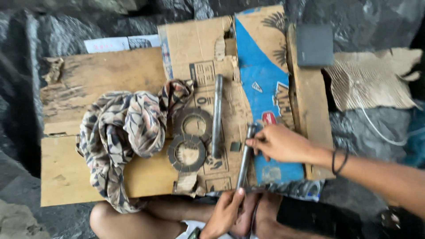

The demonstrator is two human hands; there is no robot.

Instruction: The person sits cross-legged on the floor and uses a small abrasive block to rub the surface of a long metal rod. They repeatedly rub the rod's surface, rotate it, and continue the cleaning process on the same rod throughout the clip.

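My right hand point(281, 144) pinches the far end of a long grey metal rod point(245, 161) that lies on the cardboard sheet point(208, 48). My left hand point(226, 212) holds the rod's near end by the edge of the board. A second, thicker metal rod point(217, 113) lies just to the left, apart from both hands. Two flat ring-shaped friction plates point(186, 152) point(193, 124) rest side by side left of that rod.
A patterned brown cloth point(121, 132) is bunched on the wooden board point(88, 79). A small dark square piece point(235, 146) lies between the rods. A dark grey box point(314, 44) sits at the far right on a wooden plank. My bare legs point(146, 217) are at the near edge.
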